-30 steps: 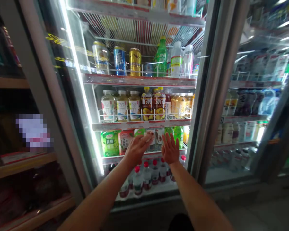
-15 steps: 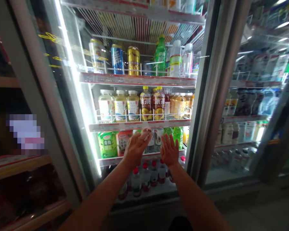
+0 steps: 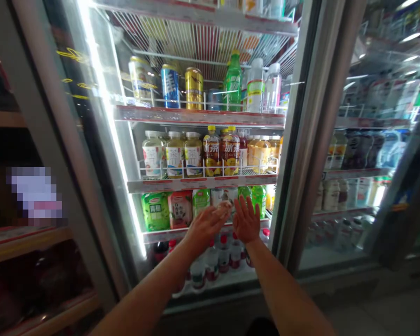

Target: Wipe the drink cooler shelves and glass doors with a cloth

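Note:
My left hand (image 3: 206, 228) is pressed over a crumpled pale cloth (image 3: 225, 208), which shows at its fingertips. It lies against the glass door (image 3: 154, 119) of a lit drinks fridge, in front of the lower shelf. Whether the cloth is fabric or tissue, I cannot tell. Just to the right, my right hand (image 3: 247, 223) rests with its fingers spread, apparently flat on the same glass, and holds nothing. Behind the hands stand a green bottle (image 3: 200, 199), a red carton (image 3: 180, 209) and a green carton (image 3: 155, 212), partly covered by my left hand and forearm.
Iced tea bottles (image 3: 212, 151) and several white-capped bottles line the middle shelf; cans (image 3: 194, 88) stand above. Red-capped bottles (image 3: 224, 254) fill the bottom. A metal door frame (image 3: 318, 135) runs along the right, beside a second fridge. Wooden shelving (image 3: 28, 245) stands at left.
My left hand has slid down and to the right across the glass with the cloth, closer to my right hand. The right hand has stayed in place.

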A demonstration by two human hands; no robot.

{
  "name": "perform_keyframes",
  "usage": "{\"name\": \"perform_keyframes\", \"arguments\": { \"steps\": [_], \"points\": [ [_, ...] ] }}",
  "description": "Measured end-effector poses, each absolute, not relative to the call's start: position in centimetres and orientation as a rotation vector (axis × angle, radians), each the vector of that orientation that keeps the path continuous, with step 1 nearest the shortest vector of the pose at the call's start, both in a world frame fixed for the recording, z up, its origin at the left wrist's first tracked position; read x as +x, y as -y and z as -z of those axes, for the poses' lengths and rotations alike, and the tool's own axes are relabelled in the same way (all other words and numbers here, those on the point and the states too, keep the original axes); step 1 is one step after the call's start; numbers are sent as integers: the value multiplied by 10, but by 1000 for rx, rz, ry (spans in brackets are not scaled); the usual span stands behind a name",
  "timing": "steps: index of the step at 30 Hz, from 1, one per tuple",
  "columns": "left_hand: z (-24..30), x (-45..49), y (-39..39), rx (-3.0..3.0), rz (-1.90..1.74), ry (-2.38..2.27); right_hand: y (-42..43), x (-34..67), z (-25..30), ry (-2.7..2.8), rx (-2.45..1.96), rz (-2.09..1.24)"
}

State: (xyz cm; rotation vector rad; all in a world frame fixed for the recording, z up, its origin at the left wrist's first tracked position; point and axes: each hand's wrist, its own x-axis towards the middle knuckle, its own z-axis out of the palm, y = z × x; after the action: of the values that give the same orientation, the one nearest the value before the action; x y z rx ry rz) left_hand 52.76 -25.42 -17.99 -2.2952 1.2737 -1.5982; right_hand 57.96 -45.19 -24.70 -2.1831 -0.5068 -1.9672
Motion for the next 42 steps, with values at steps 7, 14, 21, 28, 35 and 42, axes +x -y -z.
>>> {"name": "perform_keyframes", "arguments": {
  "steps": [7, 14, 21, 28, 35, 42],
  "points": [
    [165, 530, 249, -2354, 1824, -1111, 452, 581, 248, 491, -2193, 1969],
    [176, 525, 253, -2232, 1618, -1279, 452, 582, 249, 477, -2202, 1962],
    [168, 527, 249, -2309, 1849, -1083, 452, 582, 249, 498, -2182, 1976],
    [176, 525, 245, -2316, 1658, -1191, 452, 581, 247, 516, -2157, 1996],
    [193, 523, 241, -2336, 1579, -1210, 452, 581, 247, 505, -2180, 1991],
    [181, 524, 239, -2393, 1775, -1080, 453, 579, 246, 495, -2184, 2011]
  ]
}}
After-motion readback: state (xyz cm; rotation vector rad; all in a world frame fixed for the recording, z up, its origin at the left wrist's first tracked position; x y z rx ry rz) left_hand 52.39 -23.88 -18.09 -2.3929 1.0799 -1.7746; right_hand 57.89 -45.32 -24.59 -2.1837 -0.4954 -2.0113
